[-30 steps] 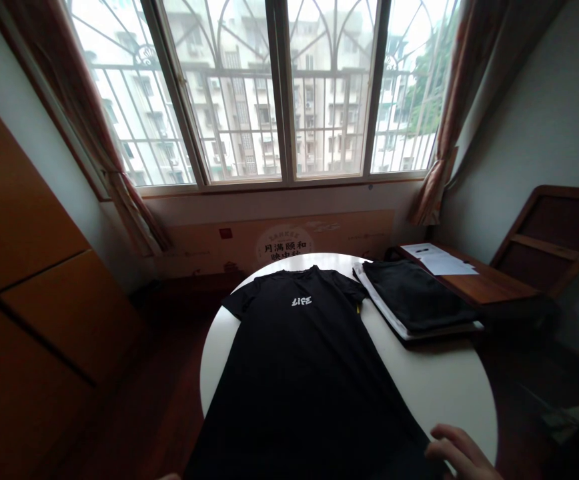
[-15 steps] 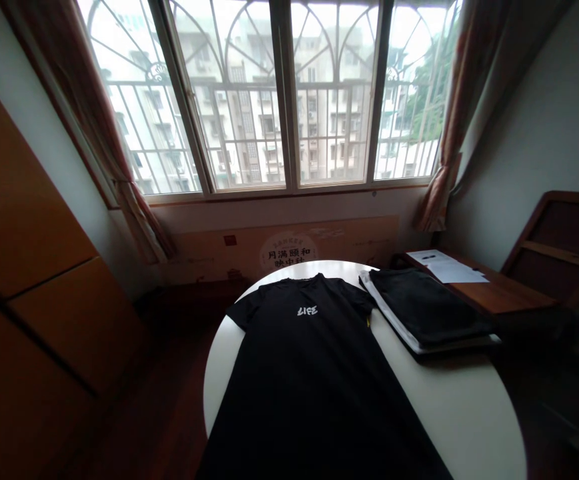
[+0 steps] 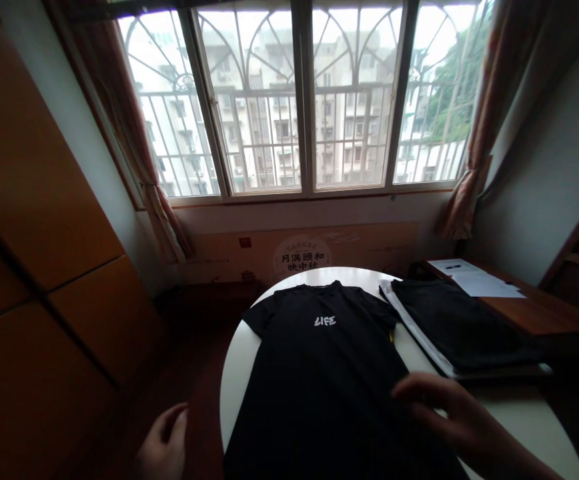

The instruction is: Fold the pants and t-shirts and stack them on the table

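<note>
A black T-shirt [image 3: 319, 373] with a small white "LIFE" print lies flat, front up, on a round white table [image 3: 234, 367], collar toward the window. My right hand [image 3: 444, 413] reaches in from the lower right over the shirt's right side, fingers stretched out and holding nothing. My left hand [image 3: 162, 447] hangs left of the table, off the shirt, fingers loosely curled and apart, with nothing in it.
A stack of folded dark and white clothes [image 3: 454, 327] sits on the table's right side. A wooden desk [image 3: 534, 310] with papers [image 3: 474, 280] stands at right. Orange cabinets [image 3: 44, 267] line the left wall; a printed cardboard panel [image 3: 299, 253] leans under the barred window.
Half a second ago no hands showed; both have now come into view, the right one out over the shirt. The view has shifted left and slightly up.
</note>
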Available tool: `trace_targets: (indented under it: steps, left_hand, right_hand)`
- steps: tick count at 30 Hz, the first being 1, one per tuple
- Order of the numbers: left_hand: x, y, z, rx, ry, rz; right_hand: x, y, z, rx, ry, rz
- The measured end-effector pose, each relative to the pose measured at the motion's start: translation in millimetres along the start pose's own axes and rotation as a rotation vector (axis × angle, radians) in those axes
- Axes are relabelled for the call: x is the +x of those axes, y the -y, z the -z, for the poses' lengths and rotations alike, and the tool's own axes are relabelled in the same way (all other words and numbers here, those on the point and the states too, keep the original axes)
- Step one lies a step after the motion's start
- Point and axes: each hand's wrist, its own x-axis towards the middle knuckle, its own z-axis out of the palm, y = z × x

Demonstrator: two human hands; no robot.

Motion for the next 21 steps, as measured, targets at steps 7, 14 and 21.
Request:
trace_targets:
  steps: [7,14,21]
  left_hand:
    - [107,-97,-139,0.235,0.242,0.038]
    - [165,-97,-203,0.264,0.29,0.138]
    - [202,-84,-209,0.284,0.246,0.049]
  right_hand:
    - [193,-16,-111,0.29,-0.239,0.009]
    - [202,-79,-168,-0.203,-0.171,0.21]
    - [192,-76,-173,-0.441,0.01,0.186]
